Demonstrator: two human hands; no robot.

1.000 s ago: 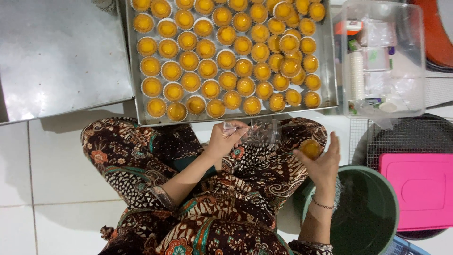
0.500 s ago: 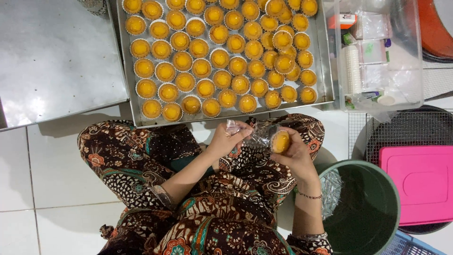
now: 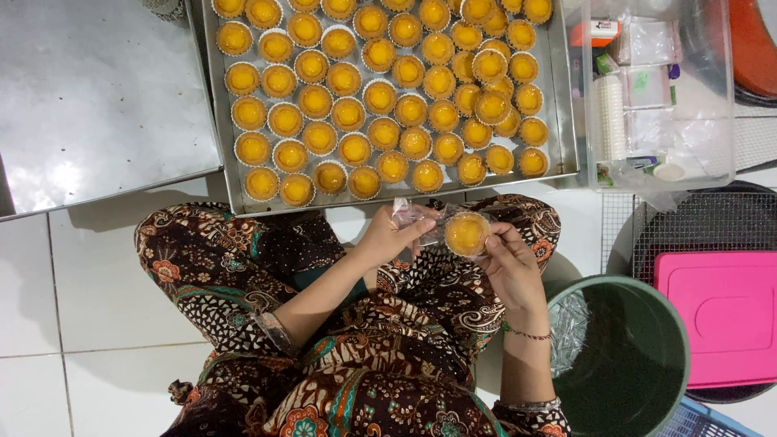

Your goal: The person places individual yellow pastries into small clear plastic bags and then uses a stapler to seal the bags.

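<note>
I sit on a white tiled floor in a brown patterned garment. My right hand [image 3: 508, 263] holds a small round yellow tart [image 3: 467, 233] in a paper cup above my lap. My left hand [image 3: 388, 236] pinches the edge of a small clear plastic bag [image 3: 414, 217] right beside the tart; the tart looks partly inside the bag's mouth. Just beyond my hands lies a metal baking tray [image 3: 228, 174] filled with several rows of the same yellow tarts [image 3: 356, 117].
An empty metal tray [image 3: 89, 97] lies at the left. A clear plastic box [image 3: 660, 97] with packing supplies stands right of the tart tray. A green bucket [image 3: 623, 356] sits by my right knee, next to a pink lid [image 3: 720, 316] on a wire rack.
My right hand carried the tart from out at the right, above the bucket, inward to the bag held by my left hand. The view shifted slightly.
</note>
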